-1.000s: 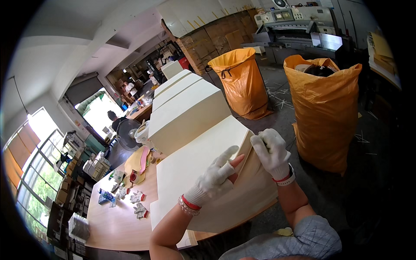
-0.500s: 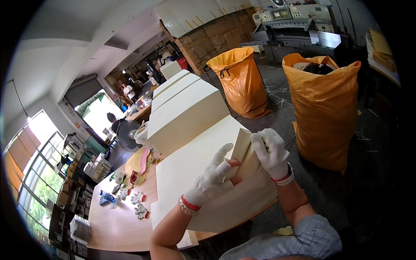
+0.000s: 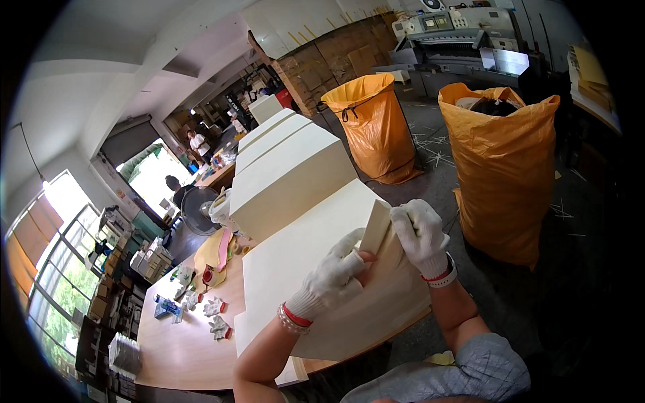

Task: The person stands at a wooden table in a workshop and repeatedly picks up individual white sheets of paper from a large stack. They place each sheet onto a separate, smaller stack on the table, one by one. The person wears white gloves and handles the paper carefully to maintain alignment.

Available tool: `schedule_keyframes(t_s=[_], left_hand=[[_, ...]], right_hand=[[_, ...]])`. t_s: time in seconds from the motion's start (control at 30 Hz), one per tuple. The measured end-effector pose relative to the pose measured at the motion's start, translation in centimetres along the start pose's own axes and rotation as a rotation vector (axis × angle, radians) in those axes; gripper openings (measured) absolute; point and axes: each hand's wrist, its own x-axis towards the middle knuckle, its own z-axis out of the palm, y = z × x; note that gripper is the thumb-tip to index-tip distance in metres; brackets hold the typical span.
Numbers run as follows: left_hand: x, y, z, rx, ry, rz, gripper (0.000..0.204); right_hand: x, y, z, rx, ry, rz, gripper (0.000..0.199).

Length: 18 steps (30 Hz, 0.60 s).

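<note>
A wide stack of cream paper sheets (image 3: 302, 252) lies before me on the table. At its right side a thick batch of sheets (image 3: 375, 227) is lifted and bent upward. My right hand (image 3: 420, 235), in a white knit glove, is closed on the far right corner of that batch. Nearer me, my left hand (image 3: 336, 270) has its fingers curled in against the batch's lower left edge. Bare fingertips poke out of this glove. How many sheets each hand grips is hidden.
Taller cream paper stacks (image 3: 289, 174) stand beyond. Two orange sacks (image 3: 376, 131) are on the floor at the right, near scattered paper strips (image 3: 437, 151). Spare gloves (image 3: 219, 327) and a tape roll (image 3: 208, 274) lie on the table (image 3: 181, 356). A fan (image 3: 199, 210) stands past it.
My left hand has moved slightly right, and its stretched index finger has curled in against the lifted sheets. My right hand has barely shifted.
</note>
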Motion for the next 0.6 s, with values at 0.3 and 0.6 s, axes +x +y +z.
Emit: schedule_keyframes(t_s=[0.3, 0.6], left_hand=[[-0.7, -0.3, 0.6, -0.052, 0.092, -0.034, 0.037], [-1.2, 0.0, 0.7, 0.064, 0.208, 0.096, 0.054]], right_hand=[[-0.4, 0.4, 0.2, 0.024, 0.020, -0.057, 0.021], [-1.3, -1.7, -1.5, -0.165, -0.236, -0.301, 0.019]])
